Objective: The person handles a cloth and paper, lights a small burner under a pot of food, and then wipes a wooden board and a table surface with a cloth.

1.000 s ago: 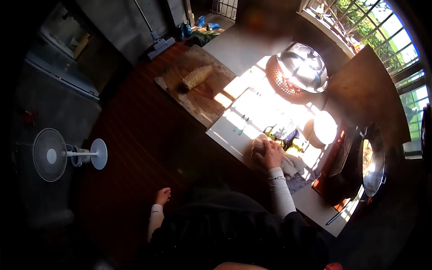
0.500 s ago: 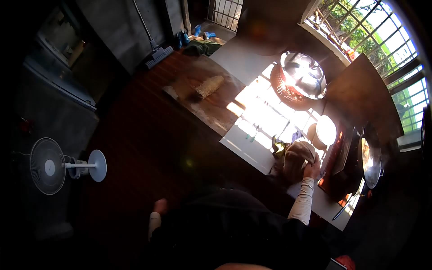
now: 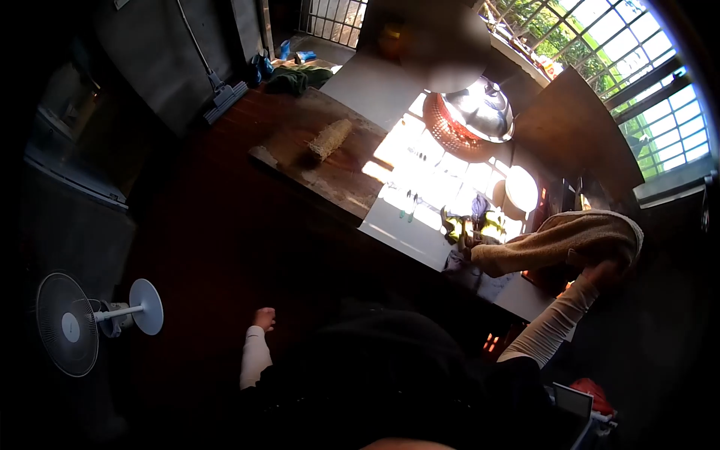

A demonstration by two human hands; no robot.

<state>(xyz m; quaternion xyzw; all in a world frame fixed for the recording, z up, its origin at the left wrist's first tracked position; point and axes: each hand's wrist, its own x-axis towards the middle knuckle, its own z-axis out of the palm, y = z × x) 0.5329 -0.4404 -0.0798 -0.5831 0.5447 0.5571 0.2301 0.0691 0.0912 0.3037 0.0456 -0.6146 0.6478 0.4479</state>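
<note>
My right hand [image 3: 602, 274] is closed on a brown towel [image 3: 555, 244] with a pale edge, lifted over the right part of the table. The towel stretches left from the hand, its near end close to a pile of crumpled dark, yellow and purple cloths [image 3: 480, 217]. It covers much of the stove area, and the wok there is hidden. My left hand [image 3: 264, 319] hangs low beside my body, away from the table, its fingers curled and nothing visible in them. A white bowl [image 3: 521, 188] sits just beyond the cloths.
A shiny metal basin [image 3: 487, 112] and a red perforated basket [image 3: 450, 131] stand at the back of the sunlit white table [image 3: 409, 240]. Left lies a wooden board [image 3: 349, 180] with a pale loofah-like bundle [image 3: 330, 139]. A fan [image 3: 69, 326] and a mop [image 3: 223, 97] are farther left.
My right hand has raised the towel from beside the cloth pile and swung it right, spreading it out in front of the wok. The view has shifted; my left hand shows more fully.
</note>
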